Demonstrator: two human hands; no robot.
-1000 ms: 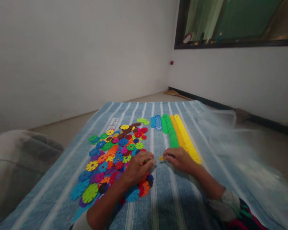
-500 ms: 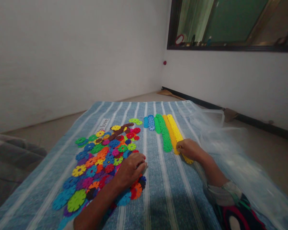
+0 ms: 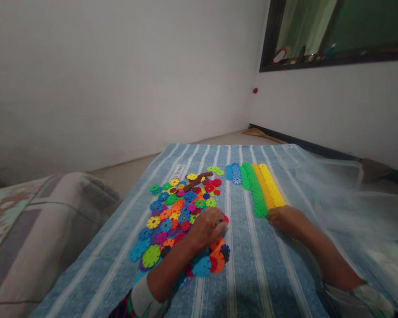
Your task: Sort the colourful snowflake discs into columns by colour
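My left hand (image 3: 208, 227) rests over the right side of a pile of colourful flower-shaped plastic discs (image 3: 166, 226), its fingers curled together. A trace of yellow-green shows by the fingers, too small to name. My right hand (image 3: 288, 221) is closed at the near end of an orange row of discs (image 3: 263, 187) and a yellow row of discs (image 3: 271, 184). Whatever its fingertips hold is hidden. Left of these lie overlapping green rows (image 3: 254, 190) and short blue rows (image 3: 236, 173). A brown row (image 3: 197, 181) lies across the far end of the pile.
A blue-and-white striped cloth (image 3: 245, 247) covers the surface. Clear plastic containers (image 3: 334, 174) stand along the right side. A printed label (image 3: 178, 171) and several light-green discs (image 3: 215, 170) lie behind the pile. Folded fabric (image 3: 63, 225) is at the left.
The camera has turned left, so the scene sits farther right. My right hand has moved slightly nearer and now hides the yellow row's near end. My left hand stays over the pile.
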